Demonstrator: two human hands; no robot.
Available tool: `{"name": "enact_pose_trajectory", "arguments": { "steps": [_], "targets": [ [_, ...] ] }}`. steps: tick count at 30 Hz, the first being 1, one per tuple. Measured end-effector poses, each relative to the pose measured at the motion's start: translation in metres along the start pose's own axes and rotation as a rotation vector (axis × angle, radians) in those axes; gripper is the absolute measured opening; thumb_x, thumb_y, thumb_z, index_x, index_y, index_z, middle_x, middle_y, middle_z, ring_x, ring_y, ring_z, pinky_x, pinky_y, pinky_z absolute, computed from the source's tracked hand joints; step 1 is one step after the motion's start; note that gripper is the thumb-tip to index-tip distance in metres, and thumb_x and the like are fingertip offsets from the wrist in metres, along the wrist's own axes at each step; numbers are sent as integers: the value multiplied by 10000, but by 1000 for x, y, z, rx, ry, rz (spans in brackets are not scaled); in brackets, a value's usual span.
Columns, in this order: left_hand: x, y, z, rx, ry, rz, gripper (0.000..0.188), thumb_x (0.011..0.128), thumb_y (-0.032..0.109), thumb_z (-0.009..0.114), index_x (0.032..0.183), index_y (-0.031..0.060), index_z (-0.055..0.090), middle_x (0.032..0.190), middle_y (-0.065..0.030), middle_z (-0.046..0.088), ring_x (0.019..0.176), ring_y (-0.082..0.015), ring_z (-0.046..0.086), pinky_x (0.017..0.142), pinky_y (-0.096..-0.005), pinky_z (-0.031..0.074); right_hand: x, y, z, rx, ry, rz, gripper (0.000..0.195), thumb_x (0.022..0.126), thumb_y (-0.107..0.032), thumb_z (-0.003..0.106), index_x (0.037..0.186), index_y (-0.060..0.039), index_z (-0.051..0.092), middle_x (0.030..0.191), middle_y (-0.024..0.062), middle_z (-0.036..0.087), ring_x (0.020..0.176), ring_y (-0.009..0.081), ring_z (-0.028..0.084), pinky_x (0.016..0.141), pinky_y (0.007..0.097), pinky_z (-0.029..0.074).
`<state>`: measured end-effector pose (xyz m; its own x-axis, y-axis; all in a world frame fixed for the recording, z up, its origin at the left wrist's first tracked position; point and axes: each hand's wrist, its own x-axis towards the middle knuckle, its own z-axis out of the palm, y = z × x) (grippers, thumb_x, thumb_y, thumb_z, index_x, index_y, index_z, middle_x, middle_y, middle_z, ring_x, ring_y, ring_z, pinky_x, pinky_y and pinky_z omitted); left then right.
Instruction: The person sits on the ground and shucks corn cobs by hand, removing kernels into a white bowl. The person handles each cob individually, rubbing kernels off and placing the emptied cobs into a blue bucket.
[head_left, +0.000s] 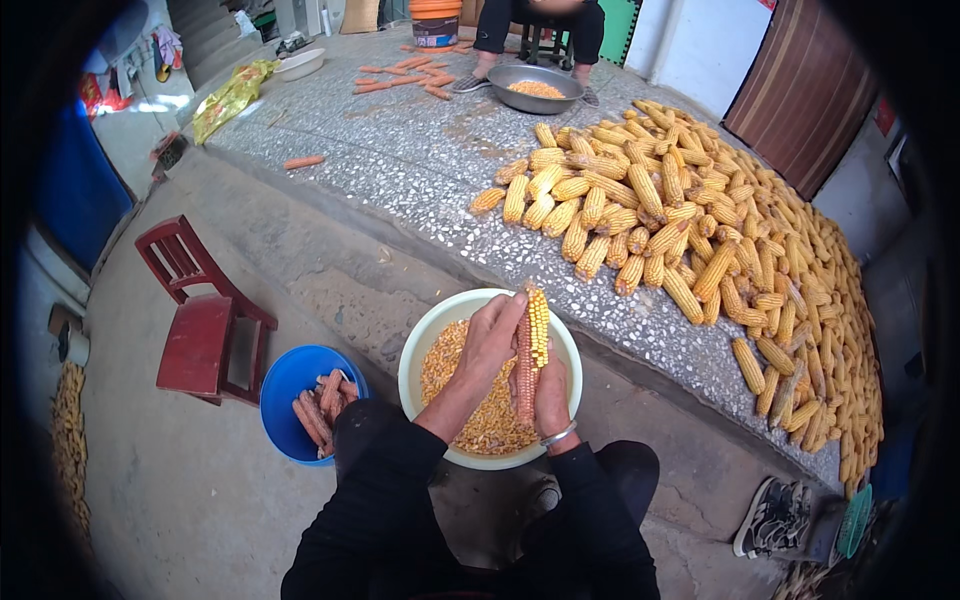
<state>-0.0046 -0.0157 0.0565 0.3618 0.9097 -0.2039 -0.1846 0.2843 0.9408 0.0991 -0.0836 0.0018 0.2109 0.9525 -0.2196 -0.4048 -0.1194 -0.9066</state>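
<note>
My right hand, with a silvery bracelet at its wrist, grips the lower part of a partly shelled corn cob. Yellow kernels remain along the cob's right side and upper end, while its left side is bare and reddish. My left hand presses against the cob's upper left side, thumb near the top. Both hands are over a pale green basin holding loose corn kernels. Beside my left knee, a blue bucket contains several bare cobs.
A large heap of unshelled corn covers the raised speckled floor ahead and right. A red wooden chair is at left. Another person sits at the back behind a metal basin, near scattered bare cobs. Shoes lie at lower right.
</note>
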Motion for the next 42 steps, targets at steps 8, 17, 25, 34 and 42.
{"name": "enact_pose_trajectory", "arguments": {
  "steps": [8,17,25,34,42],
  "targets": [
    [-3,-3,3,16,12,198,347,994,319,543,903,-13,583,798,-42,595,748,-97,534,682,-290,450,0,-7,4,2,0,-38,545,1056,-458,264,978,-36,601,617,55,551,457,132,503,410,262,416],
    [-1,-13,6,475,227,375,409,1003,364,479,929,-26,575,752,-224,605,690,-335,592,675,-427,450,-3,1,15,-136,101,-112,546,1055,-448,297,926,-18,609,660,46,580,533,131,535,496,283,421],
    [-1,-8,8,352,158,357,420,1015,364,461,916,-29,574,725,-173,588,670,-258,566,669,-388,445,-3,-2,11,-186,116,-156,561,1054,-457,288,915,-19,611,670,53,592,539,131,544,503,282,427],
    [7,-14,3,256,120,332,436,1014,355,468,882,-42,592,733,-94,580,701,-142,520,666,-331,431,-7,-8,16,-176,102,-165,562,1056,-444,277,960,-6,616,685,57,599,534,129,535,505,279,422],
    [5,5,2,105,120,128,488,1005,427,502,827,-9,628,732,-19,584,700,-85,507,630,-281,417,-4,-5,10,-242,58,-171,533,1051,-441,326,914,-7,603,658,36,557,520,114,509,492,272,404]
  ]
}}
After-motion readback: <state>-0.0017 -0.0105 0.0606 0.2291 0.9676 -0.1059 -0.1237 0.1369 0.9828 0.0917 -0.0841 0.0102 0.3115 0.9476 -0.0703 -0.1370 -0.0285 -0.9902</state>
